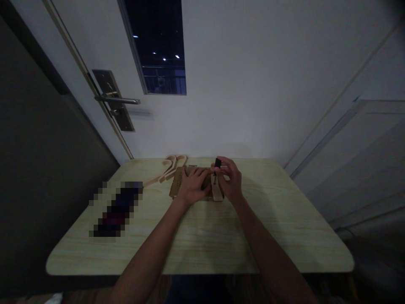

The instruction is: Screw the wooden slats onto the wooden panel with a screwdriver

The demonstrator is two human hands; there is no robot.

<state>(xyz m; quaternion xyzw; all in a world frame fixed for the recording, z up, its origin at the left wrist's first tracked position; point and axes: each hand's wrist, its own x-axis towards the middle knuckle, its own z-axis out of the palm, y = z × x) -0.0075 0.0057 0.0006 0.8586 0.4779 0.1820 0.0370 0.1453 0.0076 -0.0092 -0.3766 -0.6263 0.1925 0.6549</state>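
Left hand (192, 186) over wooden board (176, 184), right hand (231, 180) around small black tool (218, 163), on table (205, 240).

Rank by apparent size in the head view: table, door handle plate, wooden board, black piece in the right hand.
1. Table
2. Door handle plate and wooden board: they look about alike, and the left hand hides part of the board, so unranked.
3. Black piece
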